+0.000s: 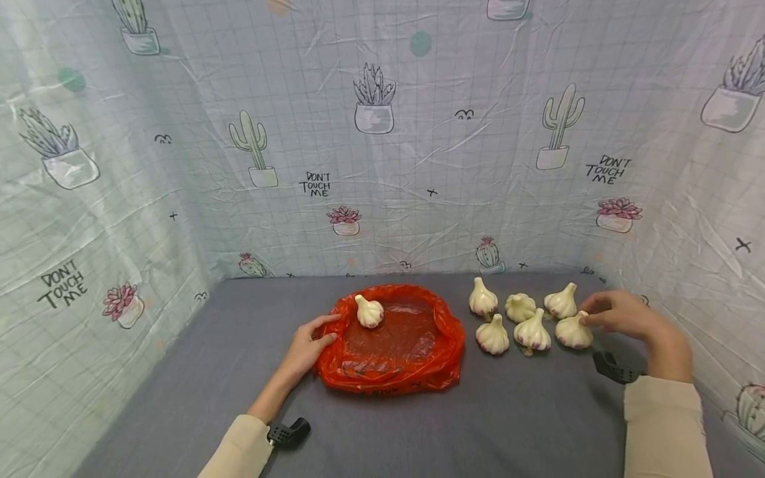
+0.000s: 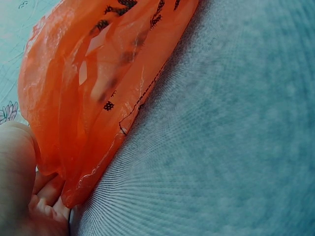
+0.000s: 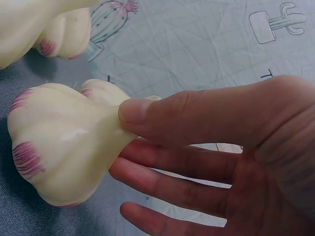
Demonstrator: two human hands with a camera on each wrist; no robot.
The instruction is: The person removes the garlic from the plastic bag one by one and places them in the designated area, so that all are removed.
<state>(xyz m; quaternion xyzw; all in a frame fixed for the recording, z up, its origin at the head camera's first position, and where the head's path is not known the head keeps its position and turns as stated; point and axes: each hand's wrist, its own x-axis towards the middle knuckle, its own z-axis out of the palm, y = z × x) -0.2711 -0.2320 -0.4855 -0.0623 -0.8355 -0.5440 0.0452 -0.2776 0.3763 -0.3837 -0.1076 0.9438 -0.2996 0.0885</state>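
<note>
A red plastic bag lies spread on the grey table, its mouth facing up. One garlic bulb sits inside, toward its left side. My left hand holds the bag's left rim between thumb and fingers; the left wrist view shows the thumb beside the bag's folds. Over at the right, my right hand pinches the stem of a garlic bulb at the near right of a group. Close up, this bulb is cream with purple streaks, its stem between thumb and fingers.
Several more garlic bulbs stand close together left of the right hand, among them a far-left bulb and a near-middle one. A printed curtain hangs behind and along both sides of the table.
</note>
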